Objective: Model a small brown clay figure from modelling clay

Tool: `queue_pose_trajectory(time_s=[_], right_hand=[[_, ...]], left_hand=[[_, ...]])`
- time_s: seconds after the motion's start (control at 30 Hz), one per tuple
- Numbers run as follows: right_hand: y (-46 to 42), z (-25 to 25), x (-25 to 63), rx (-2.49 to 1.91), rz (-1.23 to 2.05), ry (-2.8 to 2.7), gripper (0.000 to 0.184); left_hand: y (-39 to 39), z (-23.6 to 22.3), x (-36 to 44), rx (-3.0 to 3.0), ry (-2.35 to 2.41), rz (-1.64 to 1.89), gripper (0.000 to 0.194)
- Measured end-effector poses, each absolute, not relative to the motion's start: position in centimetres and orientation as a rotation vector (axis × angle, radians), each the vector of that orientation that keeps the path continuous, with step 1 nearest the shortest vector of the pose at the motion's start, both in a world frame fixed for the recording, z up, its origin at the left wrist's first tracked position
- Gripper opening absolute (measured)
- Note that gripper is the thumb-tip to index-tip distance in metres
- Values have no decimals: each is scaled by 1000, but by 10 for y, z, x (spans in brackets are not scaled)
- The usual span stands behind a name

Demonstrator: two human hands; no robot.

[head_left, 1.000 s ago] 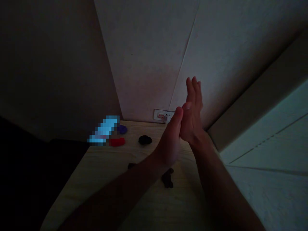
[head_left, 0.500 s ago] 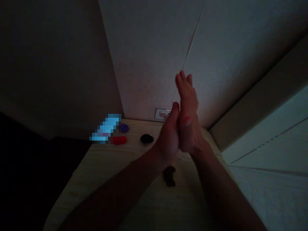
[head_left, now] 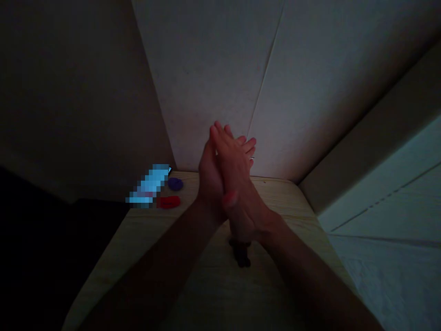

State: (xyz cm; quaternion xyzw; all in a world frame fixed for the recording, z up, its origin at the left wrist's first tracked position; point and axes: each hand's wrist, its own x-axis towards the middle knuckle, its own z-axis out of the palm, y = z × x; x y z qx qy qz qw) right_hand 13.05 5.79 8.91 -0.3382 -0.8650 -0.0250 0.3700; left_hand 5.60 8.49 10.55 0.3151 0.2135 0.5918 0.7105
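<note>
My left hand [head_left: 210, 181] and my right hand [head_left: 237, 172] are pressed palm to palm above the table, fingers stretched out. The right hand lies across the left, its fingers pointing up and to the left. Left fingertips stick out behind it on the right. Whether anything small lies between the palms is hidden. Just below the hands, a small dark brown figure [head_left: 241, 255] with rounded lumps lies on the table, its upper end partly covered by the right hand. To the left lie a red lump [head_left: 169, 202] and a purple lump [head_left: 175, 184], both soft-looking.
The light wooden table [head_left: 144, 248] stands against a pale wall [head_left: 206, 69]. A lit phone [head_left: 149, 186], its screen blurred out, rests at the table's left back edge. A padded panel and white furniture [head_left: 386, 197] border the right side. The light is dim.
Both hands have moved left and tilted, the right now sliding across the left with its fingers leaning left. They now cover the black lump and most of the wall socket.
</note>
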Motion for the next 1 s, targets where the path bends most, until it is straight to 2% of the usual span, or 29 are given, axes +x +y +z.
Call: queue_pose_trajectory(time_s=[0.1, 0.23, 0.43, 0.57, 0.67, 1.0], right_hand=[[73, 96, 156, -783, -73, -2046, 75], [97, 94, 179, -848, -128, -1946, 79], [70, 87, 141, -781, -11, -2149, 74], [71, 90, 147, -839, -64, -2042, 75], [95, 88, 177, -932, -126, -1845, 71], [122, 82, 203, -1054, -249, -1437, 64]], left_hand=[[67, 100, 83, 782, 313, 1380, 43], [56, 104, 90, 856, 282, 1285, 52], [79, 116, 49, 737, 523, 1343, 65], [77, 108, 66, 861, 362, 1355, 51], [63, 100, 89, 958, 271, 1266, 51], [58, 74, 92, 1248, 413, 1267, 31]])
